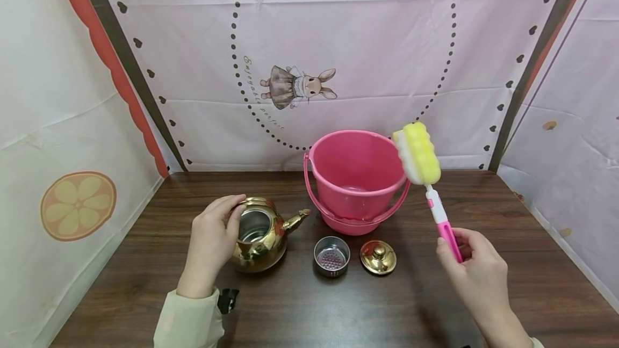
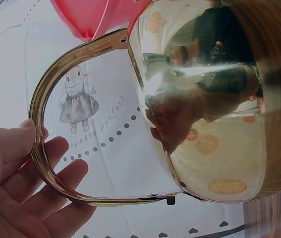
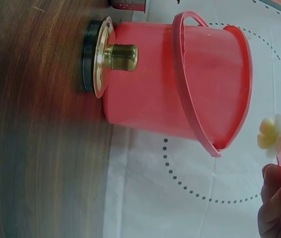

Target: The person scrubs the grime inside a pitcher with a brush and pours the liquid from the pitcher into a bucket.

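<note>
Left hand (image 1: 209, 243) grips round gold metal kettle (image 1: 261, 255) by handle (image 2: 37, 101); right hand (image 1: 480, 270) holds pink-handled yellow-white sponge brush (image 1: 437, 207), not yet inside. Knobbed gold lid (image 1: 378, 258), perforated steel strainer (image 1: 331, 257) already out.

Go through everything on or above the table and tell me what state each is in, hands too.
Kettle: uncovered
Lid: off the kettle, knob up
Strainer: open side up
Bucket: upright, bucket handle lowered
Sponge brush: raised, sponge end up
Left hand: holding kettle handle
Right hand: gripping the brush
</note>
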A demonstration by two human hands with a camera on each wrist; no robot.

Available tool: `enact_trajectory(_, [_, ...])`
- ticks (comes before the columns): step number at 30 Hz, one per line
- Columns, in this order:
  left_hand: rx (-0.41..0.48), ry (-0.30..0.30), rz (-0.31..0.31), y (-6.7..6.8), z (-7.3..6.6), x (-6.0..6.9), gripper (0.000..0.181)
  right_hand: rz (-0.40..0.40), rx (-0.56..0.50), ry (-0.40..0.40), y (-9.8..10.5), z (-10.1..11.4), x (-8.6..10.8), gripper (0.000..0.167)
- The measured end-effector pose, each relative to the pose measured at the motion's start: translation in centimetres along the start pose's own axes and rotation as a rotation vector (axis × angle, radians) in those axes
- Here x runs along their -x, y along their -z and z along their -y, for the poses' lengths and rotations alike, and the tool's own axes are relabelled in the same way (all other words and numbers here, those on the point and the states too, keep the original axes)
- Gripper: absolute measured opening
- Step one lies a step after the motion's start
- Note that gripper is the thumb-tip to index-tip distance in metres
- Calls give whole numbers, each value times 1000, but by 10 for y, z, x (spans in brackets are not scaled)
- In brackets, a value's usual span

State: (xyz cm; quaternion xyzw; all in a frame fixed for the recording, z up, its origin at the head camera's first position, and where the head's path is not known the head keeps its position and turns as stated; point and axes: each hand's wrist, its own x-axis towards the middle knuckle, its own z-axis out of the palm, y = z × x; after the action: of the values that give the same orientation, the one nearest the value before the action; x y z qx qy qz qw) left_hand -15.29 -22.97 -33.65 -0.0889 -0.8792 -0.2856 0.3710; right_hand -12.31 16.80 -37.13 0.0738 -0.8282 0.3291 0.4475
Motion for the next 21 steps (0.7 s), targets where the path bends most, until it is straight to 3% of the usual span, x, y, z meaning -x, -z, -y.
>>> enact_trajectory(21, [7,-7,-1,0,0,0,20,53,116,-119,7,-8,0,21])
